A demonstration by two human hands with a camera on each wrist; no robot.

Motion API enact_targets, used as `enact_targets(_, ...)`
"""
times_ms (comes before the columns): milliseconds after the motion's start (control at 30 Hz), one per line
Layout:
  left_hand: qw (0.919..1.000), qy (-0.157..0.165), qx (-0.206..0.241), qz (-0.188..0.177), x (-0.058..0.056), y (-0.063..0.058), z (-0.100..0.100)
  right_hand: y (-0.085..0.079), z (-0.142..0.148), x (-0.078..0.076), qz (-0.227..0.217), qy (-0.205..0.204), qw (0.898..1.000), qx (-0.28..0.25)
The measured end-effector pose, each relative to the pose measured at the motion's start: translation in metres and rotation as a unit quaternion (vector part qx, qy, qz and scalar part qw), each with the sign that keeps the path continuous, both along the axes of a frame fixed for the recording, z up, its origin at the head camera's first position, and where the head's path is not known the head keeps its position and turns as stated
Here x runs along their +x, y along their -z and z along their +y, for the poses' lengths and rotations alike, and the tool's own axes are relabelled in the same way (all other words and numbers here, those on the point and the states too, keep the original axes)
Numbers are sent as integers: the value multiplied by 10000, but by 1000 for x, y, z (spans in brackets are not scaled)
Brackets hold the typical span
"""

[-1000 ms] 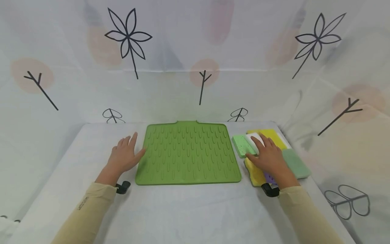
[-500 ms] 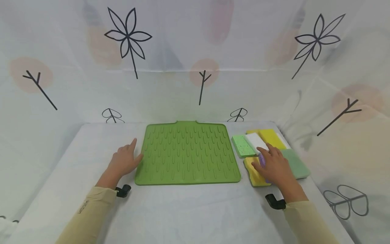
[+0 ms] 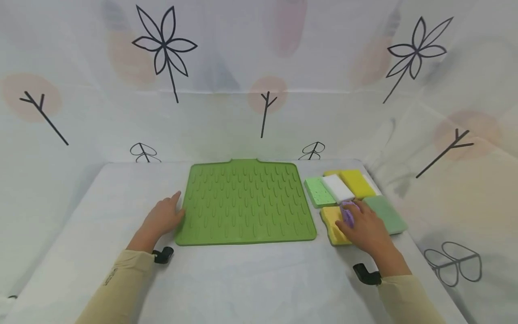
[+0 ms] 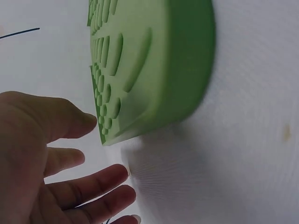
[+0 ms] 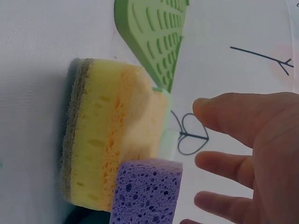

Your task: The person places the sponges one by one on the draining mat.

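The white-covered table [image 3: 243, 283] in front of me carries a green ridged mat [image 3: 246, 202] at twelve o'clock and bunched, coloured sponges [image 3: 338, 188] around two.

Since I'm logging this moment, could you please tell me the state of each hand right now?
Left hand: open, holding nothing, at the green mat's edge.
Right hand: open, near the purple sponge.

White cloth backdrop [image 3: 218, 117], black line-drawn flowers [image 3: 163, 44], pink patches [image 3: 292, 29]; white-covered table [image 3: 243, 283] below.
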State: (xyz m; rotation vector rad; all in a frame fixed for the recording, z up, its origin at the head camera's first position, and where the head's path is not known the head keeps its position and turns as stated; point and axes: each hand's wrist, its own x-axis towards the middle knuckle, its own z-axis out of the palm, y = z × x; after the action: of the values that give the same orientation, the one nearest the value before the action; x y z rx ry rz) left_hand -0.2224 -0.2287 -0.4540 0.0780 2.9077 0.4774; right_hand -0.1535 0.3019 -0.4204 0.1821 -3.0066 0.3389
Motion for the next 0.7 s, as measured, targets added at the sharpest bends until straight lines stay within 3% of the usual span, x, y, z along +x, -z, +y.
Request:
enact_targets(367, 9998, 119, -81, -97, -2, 0, -1, -1, 4, 4, -394, 152, 9987, 274)
enact_targets(700, 9991, -66, 415, -101, -4, 8, 2, -2, 9, 7, -754, 157, 9967, 271)
